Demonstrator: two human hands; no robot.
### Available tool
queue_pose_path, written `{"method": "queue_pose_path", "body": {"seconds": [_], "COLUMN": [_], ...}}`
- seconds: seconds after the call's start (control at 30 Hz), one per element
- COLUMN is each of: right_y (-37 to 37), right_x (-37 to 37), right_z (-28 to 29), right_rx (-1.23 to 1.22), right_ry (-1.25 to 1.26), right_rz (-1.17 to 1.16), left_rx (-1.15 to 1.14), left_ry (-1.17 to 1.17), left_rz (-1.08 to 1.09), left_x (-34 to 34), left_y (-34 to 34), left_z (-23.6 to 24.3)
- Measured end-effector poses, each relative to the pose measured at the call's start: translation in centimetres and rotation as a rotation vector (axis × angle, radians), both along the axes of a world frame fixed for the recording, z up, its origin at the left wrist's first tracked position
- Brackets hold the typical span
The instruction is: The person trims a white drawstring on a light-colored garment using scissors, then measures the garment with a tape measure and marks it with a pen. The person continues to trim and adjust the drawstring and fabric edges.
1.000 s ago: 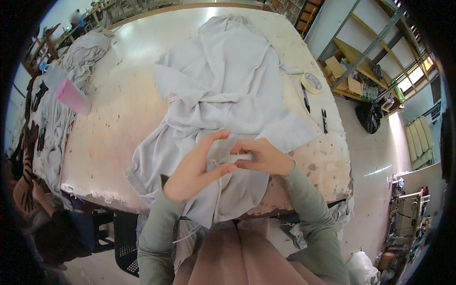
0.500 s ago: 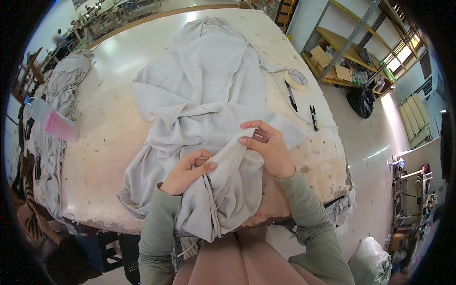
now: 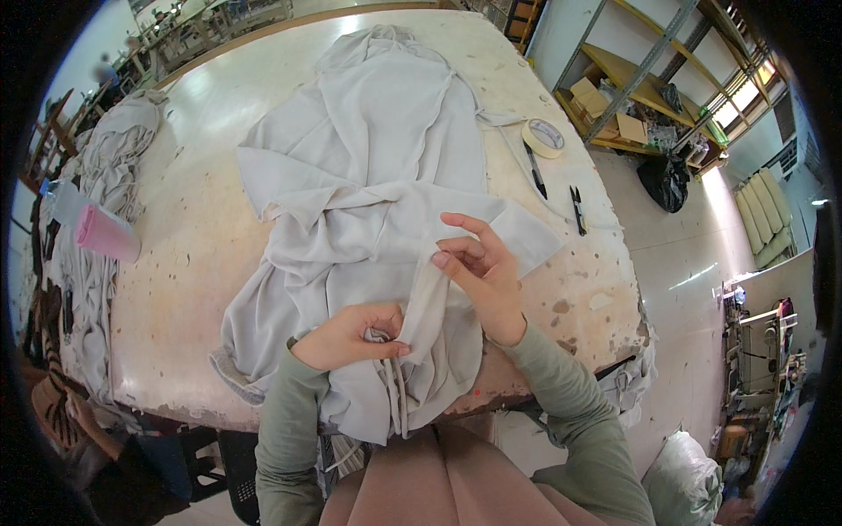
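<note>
A pale grey garment (image 3: 377,140) of thin cloth lies spread over the table, its near end bunched at the front edge. My left hand (image 3: 355,336) is closed on the gathered folds of it, thumb on top. With thumb and fingertips my right hand (image 3: 481,272) pinches the upper end of a narrow fabric edge, lifted a little, its index finger raised. Between the two hands this strip runs slantwise. A gathered cuff or band (image 3: 237,377) of the garment shows at the lower left. What lies inside the left fist is hidden.
On the table's right lie a roll of masking tape (image 3: 544,138), a black pen (image 3: 535,171) and a small black cutter-like tool (image 3: 577,210). More grey cloth (image 3: 123,145) and a pink-and-clear bottle (image 3: 107,232) line the left edge. Beyond the right side stand shelves (image 3: 631,79).
My left hand has slid down and slightly right along the fabric edge. The right hand has shifted a little left and down, its index finger now lifted. A person's hand appears at the lower left.
</note>
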State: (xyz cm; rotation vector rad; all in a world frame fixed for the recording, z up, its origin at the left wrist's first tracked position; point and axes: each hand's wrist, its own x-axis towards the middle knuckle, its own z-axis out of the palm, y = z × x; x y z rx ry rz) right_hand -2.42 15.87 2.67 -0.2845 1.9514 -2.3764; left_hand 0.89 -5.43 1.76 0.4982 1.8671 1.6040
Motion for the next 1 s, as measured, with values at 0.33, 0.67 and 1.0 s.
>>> {"method": "queue_pose_path", "body": {"seconds": [0.33,0.67,1.0], "right_y": [-1.6,1.2,17.0], "right_x": [1.3,-2.9,-10.9], "right_z": [-1.7,-3.0,-7.8], "right_rx": [0.093,0.197,1.387], "right_ry": [0.077,0.076,0.133], "right_rz": [0.108,-0.128,-1.046], "left_rx": [0.116,0.144,0.136], "left_ry": [0.375,0.212,0.240], "left_rz": [0.650,0.742,0.735], "left_x": [0.1,0.3,0.4], "left_y": [2.0,1.8,2.0], "left_z": [-0.8,-0.9,-0.9]}}
